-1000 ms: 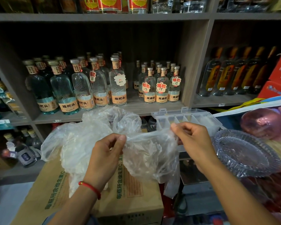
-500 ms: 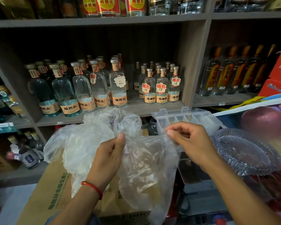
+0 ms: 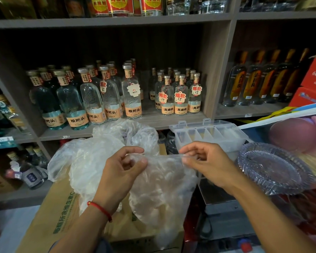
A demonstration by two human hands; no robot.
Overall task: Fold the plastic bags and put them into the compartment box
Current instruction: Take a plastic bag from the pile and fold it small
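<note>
Hands drew closer, both pinching one plastic bag [image 3: 159, 181]; one compartment box [image 3: 208, 134].

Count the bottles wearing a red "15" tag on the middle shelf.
3, side by side in the front row: left bottle, middle bottle, right bottle. Bottles behind them may carry tags hidden from view.

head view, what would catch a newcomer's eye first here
First the clear plastic bag stretched between the left hand and right hand at centre. Behind them, shelves of clear bottles. Right of the hands sit the open compartment box and a glass dish.
</note>
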